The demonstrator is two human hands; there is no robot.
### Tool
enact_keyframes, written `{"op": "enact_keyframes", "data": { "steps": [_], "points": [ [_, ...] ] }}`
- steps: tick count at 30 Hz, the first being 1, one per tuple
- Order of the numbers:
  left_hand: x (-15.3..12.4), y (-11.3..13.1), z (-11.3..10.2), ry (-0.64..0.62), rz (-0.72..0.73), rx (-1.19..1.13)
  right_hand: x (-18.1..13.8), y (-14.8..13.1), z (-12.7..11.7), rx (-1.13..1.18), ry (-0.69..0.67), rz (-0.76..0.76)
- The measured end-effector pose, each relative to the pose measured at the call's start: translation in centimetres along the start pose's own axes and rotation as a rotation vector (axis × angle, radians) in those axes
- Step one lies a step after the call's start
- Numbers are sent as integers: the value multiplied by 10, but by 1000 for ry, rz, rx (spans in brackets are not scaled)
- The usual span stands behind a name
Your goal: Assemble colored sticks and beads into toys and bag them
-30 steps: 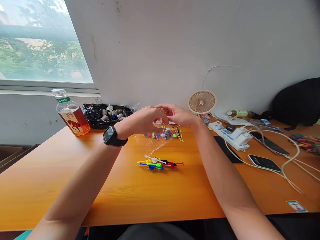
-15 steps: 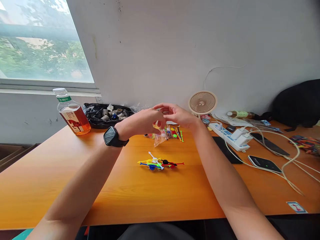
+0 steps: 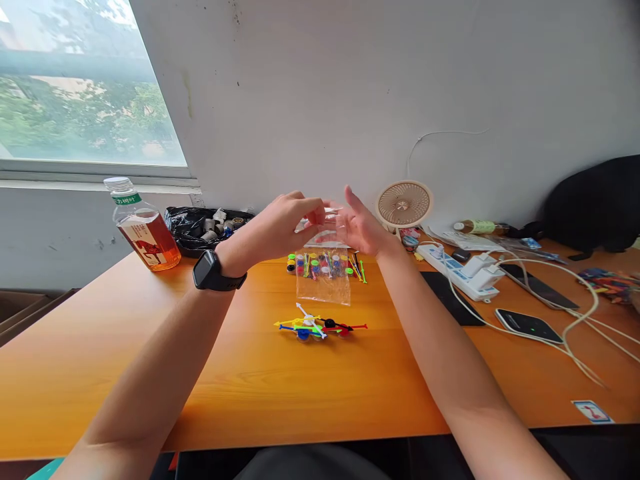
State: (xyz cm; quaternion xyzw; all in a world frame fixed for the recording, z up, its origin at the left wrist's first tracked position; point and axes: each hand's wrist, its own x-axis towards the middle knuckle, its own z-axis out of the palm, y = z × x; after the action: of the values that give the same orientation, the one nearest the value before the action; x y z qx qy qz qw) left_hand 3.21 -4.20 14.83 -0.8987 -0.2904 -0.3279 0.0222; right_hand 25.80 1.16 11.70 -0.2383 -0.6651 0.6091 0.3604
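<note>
A clear plastic bag [image 3: 324, 291] hangs upright above the table. My left hand [image 3: 287, 223], wearing a black watch [image 3: 215, 272] at the wrist, pinches the bag near its upper left edge. My right hand [image 3: 363, 228] is open, thumb raised, its fingers stretched behind or against the bag's upper part; whether they touch it I cannot tell. Through the film show several small coloured round parts and sticks lying on the table. Nearer to me lies a pile of coloured arrow-shaped spinners [image 3: 310, 325] on round bases, in white, yellow, blue, green, black and red.
At the left stands a bottle of amber drink [image 3: 150, 240], beside a black plastic bag [image 3: 187, 223] of scraps. A small fan [image 3: 404, 203] stands behind my right hand. A power strip [image 3: 457, 272], cables and a phone [image 3: 529, 325] occupy the right side.
My hands have moved apart, the left one leftward. The clear bag, crumpled between them before, now hangs spread out flat. My right hand has opened with its thumb up.
</note>
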Motion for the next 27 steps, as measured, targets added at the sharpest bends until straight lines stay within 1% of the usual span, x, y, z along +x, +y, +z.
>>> {"op": "enact_keyframes", "data": {
  "steps": [3, 5, 7, 8, 12, 17, 22, 27],
  "points": [
    [0, -1, -7, 117, -56, -36, -1, 12, -3, 49, -181, 50],
    [0, -3, -9, 196, -94, -59, 1, 22, -3, 62, -295, 42],
    [0, -6, -10, 249, -118, -99, 3, 28, 0, 86, -371, 14],
    [-1, -7, -10, 254, -126, -133, 4, 29, 2, 102, -395, -2],
    [-2, -17, -11, 191, -139, -325, 3, 26, 5, 144, -426, -8],
    [-5, -24, -17, 79, -152, -510, 0, 22, -3, 134, -420, 35],
    [-7, -16, -21, -41, -138, -538, 1, 26, -8, 110, -433, 48],
    [-4, -13, -16, -78, -107, -509, 3, 33, -9, 42, -467, 53]
  ]
}}
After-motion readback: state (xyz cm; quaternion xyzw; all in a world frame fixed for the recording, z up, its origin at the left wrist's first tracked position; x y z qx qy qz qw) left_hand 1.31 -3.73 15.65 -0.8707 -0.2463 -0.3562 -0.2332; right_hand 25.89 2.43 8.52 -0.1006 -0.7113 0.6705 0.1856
